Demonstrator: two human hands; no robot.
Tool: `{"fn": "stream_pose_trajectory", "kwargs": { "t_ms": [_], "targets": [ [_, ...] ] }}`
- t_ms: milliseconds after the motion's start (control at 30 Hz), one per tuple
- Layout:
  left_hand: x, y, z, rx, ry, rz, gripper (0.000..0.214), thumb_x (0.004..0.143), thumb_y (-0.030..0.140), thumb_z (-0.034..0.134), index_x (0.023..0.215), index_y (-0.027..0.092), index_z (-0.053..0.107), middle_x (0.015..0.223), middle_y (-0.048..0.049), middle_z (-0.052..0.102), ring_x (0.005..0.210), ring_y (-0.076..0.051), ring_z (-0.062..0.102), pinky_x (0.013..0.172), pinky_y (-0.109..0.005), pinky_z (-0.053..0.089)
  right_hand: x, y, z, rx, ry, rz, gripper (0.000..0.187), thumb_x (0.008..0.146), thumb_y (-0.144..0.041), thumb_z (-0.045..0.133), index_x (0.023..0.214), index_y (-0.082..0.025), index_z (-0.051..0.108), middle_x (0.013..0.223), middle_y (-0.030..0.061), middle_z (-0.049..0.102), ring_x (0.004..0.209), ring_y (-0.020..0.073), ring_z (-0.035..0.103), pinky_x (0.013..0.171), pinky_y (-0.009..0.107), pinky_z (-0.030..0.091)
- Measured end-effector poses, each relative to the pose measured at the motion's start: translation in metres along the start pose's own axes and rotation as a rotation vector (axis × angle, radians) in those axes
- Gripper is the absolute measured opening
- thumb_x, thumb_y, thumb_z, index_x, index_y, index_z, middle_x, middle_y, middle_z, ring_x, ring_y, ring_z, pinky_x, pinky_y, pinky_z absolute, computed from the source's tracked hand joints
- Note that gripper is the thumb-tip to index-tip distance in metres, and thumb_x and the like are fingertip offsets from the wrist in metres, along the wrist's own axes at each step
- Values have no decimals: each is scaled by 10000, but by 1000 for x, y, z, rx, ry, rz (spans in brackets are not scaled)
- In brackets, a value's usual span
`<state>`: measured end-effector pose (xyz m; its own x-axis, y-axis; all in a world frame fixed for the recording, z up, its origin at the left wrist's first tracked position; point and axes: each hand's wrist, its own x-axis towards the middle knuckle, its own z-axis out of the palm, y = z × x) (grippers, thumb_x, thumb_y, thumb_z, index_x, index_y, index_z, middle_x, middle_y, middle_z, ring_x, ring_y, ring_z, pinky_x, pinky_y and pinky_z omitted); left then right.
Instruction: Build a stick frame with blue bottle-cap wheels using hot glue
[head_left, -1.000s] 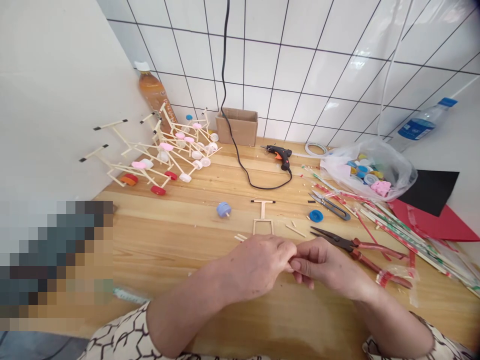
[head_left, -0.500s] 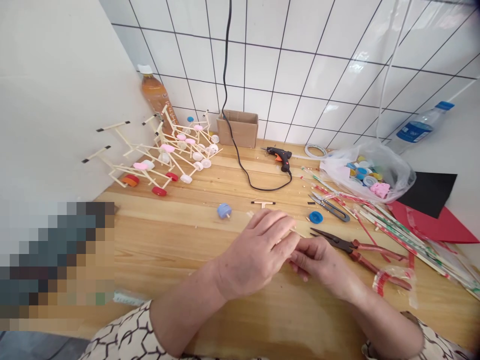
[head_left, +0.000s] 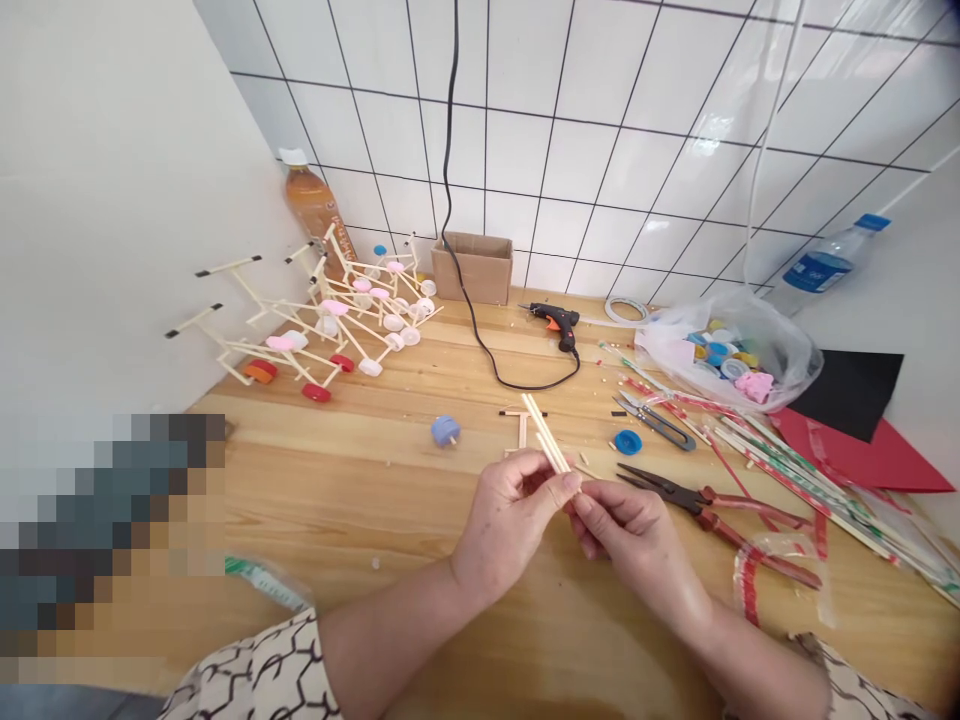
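Wooden sticks pinched tight in my left hand and right hand, both hands closed to keep them lined up, red-handled pliers just beside my right.

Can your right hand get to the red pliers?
Probably yes. The right hand is close to the red-handled pliers, with only bare tabletop between them. But it holds the wooden sticks with the left hand, so it would likely let go first.
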<state>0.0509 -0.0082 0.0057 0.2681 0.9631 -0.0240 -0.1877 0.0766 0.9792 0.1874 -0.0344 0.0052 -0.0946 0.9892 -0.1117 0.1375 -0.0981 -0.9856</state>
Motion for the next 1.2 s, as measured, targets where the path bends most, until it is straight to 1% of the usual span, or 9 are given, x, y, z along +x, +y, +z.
{"fn": "stream_pose_trajectory", "kwargs": {
  "t_ms": [67,167,333,433,533,700,900,1033,1200],
  "targets": [
    [-1,1,1,11,48,-8,196,785,269,612,648,129,615,645,1,568,648,-113,526,634,-220,431,-1,2,4,-28,-8,-18,375,790,-498,559,642,-156,599,484,-39,468,415,75,399,413,211,344],
    [-2,3,0,8,42,-55,250,787,268,605,582,129,575,549,27,507,544,-85,472,538,-201,386,-2,5,5,-42,-46,-31,352,828,-469,524,693,-156,614,511,-36,473,444,82,416,436,210,364],
    [3,-2,-8,-86,-10,-114,276,767,312,634,574,121,589,491,26,503,485,-74,444,499,-204,368,0,-2,-10,-94,-264,-58,310,912,-366,428,844,-150,640,654,8,586,578,104,513,549,217,416],
    [7,-3,-12,-185,6,-164,251,726,331,671,608,111,632,518,8,546,467,-68,442,474,-202,371,1,-7,-18,-262,-337,-177,188,885,-290,498,932,-163,629,767,25,625,676,121,540,615,222,434],
    [9,-2,-12,-231,6,-218,243,677,332,703,614,102,655,514,1,554,444,-64,434,443,-200,364,2,-6,-19,-443,-308,-351,103,861,-209,537,917,-173,616,755,17,616,657,117,530,602,215,429],
    [9,-1,-11,-235,-36,-283,246,653,336,717,601,103,657,494,6,546,425,-59,439,433,-200,368,3,-3,-16,-519,-282,-552,153,883,-122,492,953,-191,609,814,29,652,729,122,586,677,217,449],
    [8,1,-11,-235,-79,-315,248,646,331,724,592,104,639,504,8,556,428,-56,460,445,-195,394,3,-2,-17,-598,-245,-670,140,892,-113,469,875,-171,596,759,48,642,718,144,604,664,238,465],
    [7,1,-9,-254,-91,-318,244,653,324,721,599,102,638,528,0,574,446,-58,474,457,-194,416,2,0,-17,-627,-231,-689,160,906,-133,442,842,-170,584,735,55,634,714,155,612,656,252,479],
    [7,1,-9,-258,-103,-317,242,651,313,722,585,100,628,518,2,565,450,-59,477,461,-193,420,3,0,-16,-616,-236,-705,171,921,-160,425,883,-175,591,741,55,646,709,150,616,643,249,483]
  ]
}}
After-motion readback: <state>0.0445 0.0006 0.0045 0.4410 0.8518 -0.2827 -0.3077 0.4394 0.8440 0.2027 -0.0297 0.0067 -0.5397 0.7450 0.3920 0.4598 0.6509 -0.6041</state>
